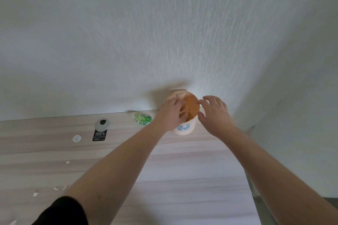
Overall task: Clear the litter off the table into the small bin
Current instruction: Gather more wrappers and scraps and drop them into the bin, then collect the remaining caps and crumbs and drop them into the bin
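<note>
The small cream bin (pixel 183 129) stands at the table's back edge against the wall, its orange-brown swing lid (pixel 191 104) tilted. My left hand (pixel 172 111) is over the bin's mouth, its fingers curled down into the opening; whatever they hold is hidden. My right hand (pixel 214 113) hovers by the bin's right rim with its fingers spread and nothing in it. Litter lies to the left: a green wrapper (pixel 143 118), a black printed tag (pixel 99 135), a white round cap (pixel 76 138) and several small white scraps (pixel 56 188).
A silver cable grommet (pixel 101 124) is set into the wooden table (pixel 182 179) just behind the black tag. White textured walls close off the back and the right side. The table's right edge drops off near the right wall.
</note>
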Tool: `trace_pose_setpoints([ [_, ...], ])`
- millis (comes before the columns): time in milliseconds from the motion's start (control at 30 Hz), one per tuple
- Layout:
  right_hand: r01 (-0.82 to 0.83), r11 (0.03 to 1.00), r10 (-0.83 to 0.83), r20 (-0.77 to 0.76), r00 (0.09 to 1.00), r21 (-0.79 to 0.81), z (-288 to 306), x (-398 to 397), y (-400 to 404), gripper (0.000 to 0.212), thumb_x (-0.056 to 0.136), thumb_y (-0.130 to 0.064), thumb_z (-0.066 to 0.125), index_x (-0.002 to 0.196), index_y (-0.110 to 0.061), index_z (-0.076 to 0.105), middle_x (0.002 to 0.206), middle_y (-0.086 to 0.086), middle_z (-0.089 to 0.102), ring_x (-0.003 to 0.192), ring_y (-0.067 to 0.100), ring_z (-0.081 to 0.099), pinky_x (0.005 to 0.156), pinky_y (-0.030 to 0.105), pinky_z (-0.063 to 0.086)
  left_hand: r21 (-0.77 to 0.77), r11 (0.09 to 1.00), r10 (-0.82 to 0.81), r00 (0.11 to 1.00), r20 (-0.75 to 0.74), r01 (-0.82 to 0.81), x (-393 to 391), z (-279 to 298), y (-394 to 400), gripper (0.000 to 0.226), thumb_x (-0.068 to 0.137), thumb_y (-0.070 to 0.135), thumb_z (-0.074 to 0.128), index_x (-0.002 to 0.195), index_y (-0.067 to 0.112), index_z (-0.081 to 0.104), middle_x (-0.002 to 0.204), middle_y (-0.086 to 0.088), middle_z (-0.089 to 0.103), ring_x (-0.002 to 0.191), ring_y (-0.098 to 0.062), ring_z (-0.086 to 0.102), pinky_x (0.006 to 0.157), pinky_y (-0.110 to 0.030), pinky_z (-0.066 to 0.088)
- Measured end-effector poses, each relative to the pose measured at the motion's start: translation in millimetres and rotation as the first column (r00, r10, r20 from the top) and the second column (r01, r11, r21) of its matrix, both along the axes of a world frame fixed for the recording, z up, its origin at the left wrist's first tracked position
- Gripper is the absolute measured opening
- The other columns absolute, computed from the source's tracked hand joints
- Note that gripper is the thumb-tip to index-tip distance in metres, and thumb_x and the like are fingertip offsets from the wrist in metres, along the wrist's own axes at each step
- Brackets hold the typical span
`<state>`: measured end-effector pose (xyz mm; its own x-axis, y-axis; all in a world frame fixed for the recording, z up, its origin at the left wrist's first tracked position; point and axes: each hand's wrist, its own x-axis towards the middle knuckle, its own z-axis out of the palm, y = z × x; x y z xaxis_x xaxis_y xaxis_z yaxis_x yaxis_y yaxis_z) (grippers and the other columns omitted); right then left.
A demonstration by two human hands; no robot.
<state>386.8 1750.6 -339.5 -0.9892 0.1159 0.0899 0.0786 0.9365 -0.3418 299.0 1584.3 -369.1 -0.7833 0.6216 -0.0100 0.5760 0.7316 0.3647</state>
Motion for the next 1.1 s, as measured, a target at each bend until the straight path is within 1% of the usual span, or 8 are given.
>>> trace_pose_setpoints([
  [100,-0.024,1.000,0.024,-0.029,0.999,-0.001,8,6,-17,0.036,0.092,-0.027,0.049,0.127,-0.020,0.050,0.136,0.003,0.046,0.130,0.023,0.034,0.105,0.034,0.023,0.095,0.995,0.039,0.998,-0.044,-0.035,19,8,-22,0.035,0.087,0.031,0.054,0.119,0.019,0.050,0.124,-0.007,0.055,0.111,-0.029,0.050,0.092,-0.039,0.042],
  [200,-0.063,0.998,0.063,-0.014,0.998,-0.029,17,10,-36,0.037,0.092,-0.027,0.049,0.128,-0.017,0.049,0.137,0.004,0.046,0.128,0.027,0.036,0.106,0.037,0.025,0.117,0.992,0.065,0.995,-0.074,-0.056,38,16,-54,0.039,0.085,0.023,0.056,0.123,0.014,0.049,0.122,-0.011,0.055,0.112,-0.031,0.050,0.095,-0.042,0.043],
  [333,-0.098,0.994,0.099,0.002,0.995,-0.053,24,13,-65,0.040,0.090,-0.028,0.050,0.128,-0.016,0.048,0.138,0.008,0.045,0.126,0.031,0.039,0.106,0.043,0.030,0.079,0.992,0.103,0.989,-0.103,-0.095,65,24,-105,0.042,0.087,0.024,0.053,0.127,0.012,0.047,0.125,-0.010,0.053,0.119,-0.027,0.045,0.098,-0.038,0.038],
  [467,-0.167,0.985,0.168,0.002,0.986,-0.044,22,17,-102,0.035,0.088,-0.029,0.052,0.121,-0.015,0.051,0.129,0.011,0.051,0.119,0.036,0.044,0.100,0.045,0.034,0.010,0.986,0.165,0.981,-0.100,-0.165,91,26,-160,0.045,0.090,0.027,0.050,0.133,0.015,0.042,0.136,-0.010,0.046,0.128,-0.026,0.038,0.106,-0.042,0.034],
  [633,-0.235,0.970,0.236,0.005,0.972,-0.062,11,19,-160,0.041,0.090,-0.030,0.052,0.128,-0.014,0.049,0.130,0.011,0.052,0.122,0.033,0.043,0.104,0.045,0.032,0.000,0.965,0.262,0.961,-0.087,-0.264,124,17,-234,0.044,0.090,0.028,0.050,0.132,0.016,0.042,0.135,-0.007,0.047,0.127,-0.024,0.040,0.104,-0.042,0.036],
  [833,-0.300,0.951,0.305,0.087,0.948,-0.072,-7,24,-234,0.045,0.091,-0.034,0.049,0.133,-0.018,0.045,0.140,0.009,0.045,0.131,0.029,0.035,0.110,0.044,0.027,-0.037,0.928,0.370,0.928,-0.052,-0.372,162,-8,-330,0.044,0.089,0.028,0.053,0.131,0.017,0.045,0.135,-0.010,0.048,0.128,-0.027,0.041,0.106,-0.040,0.033],
  [1000,-0.324,0.944,0.329,0.124,0.936,-0.060,-22,30,-300,0.045,0.091,-0.032,0.050,0.133,-0.017,0.045,0.138,0.009,0.046,0.131,0.031,0.036,0.110,0.045,0.027,-0.045,0.899,0.434,0.900,-0.030,-0.435,173,-26,-420,0.045,0.088,0.030,0.053,0.131,0.018,0.045,0.137,-0.010,0.048,0.130,-0.027,0.039,0.106,-0.042,0.034],
  [1100,-0.321,0.946,0.323,0.151,0.934,-0.043,-35,39,-345,0.045,0.091,-0.032,0.051,0.133,-0.018,0.044,0.137,0.008,0.047,0.130,0.030,0.036,0.109,0.045,0.028,-0.035,0.884,0.463,0.884,-0.059,-0.465,178,-38,-477,0.046,0.086,0.030,0.057,0.129,0.017,0.047,0.136,-0.011,0.049,0.129,-0.027,0.042,0.105,-0.041,0.036],
])
